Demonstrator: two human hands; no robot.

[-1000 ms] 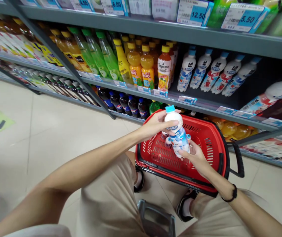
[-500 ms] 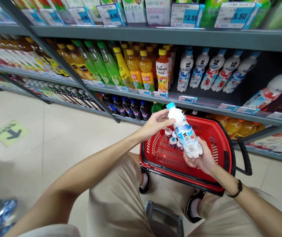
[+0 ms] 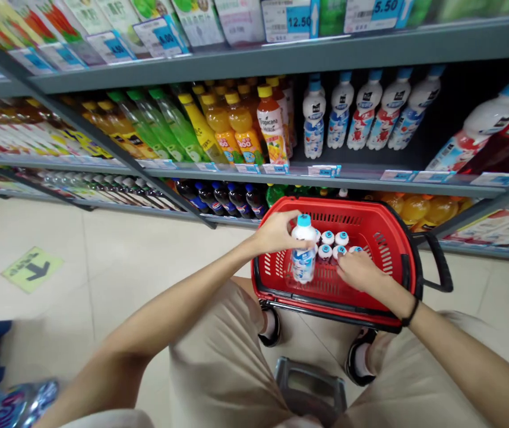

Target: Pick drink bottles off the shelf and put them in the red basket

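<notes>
A white bottle with a blue cap (image 3: pixel 303 252) stands upright inside the red shopping basket (image 3: pixel 388 226) on the floor. My left hand (image 3: pixel 276 232) grips it round the neck. My right hand (image 3: pixel 359 270) reaches into the basket beside it, fingers apart over several more blue-capped bottles (image 3: pixel 334 245), touching their tops. More of the same white bottles (image 3: pixel 370 113) stand on the shelf above the basket.
Grey store shelves (image 3: pixel 281 56) run across the back with orange juice bottles (image 3: pixel 240 128), green bottles and dark cola bottles (image 3: pixel 223 197). The basket's black handle (image 3: pixel 439 261) sticks out to the right. A green arrow sticker (image 3: pixel 31 268) lies on the tiled floor.
The bottle was held tilted in both hands above the basket; now it stands upright inside it. My right hand let go and dropped onto the other bottles.
</notes>
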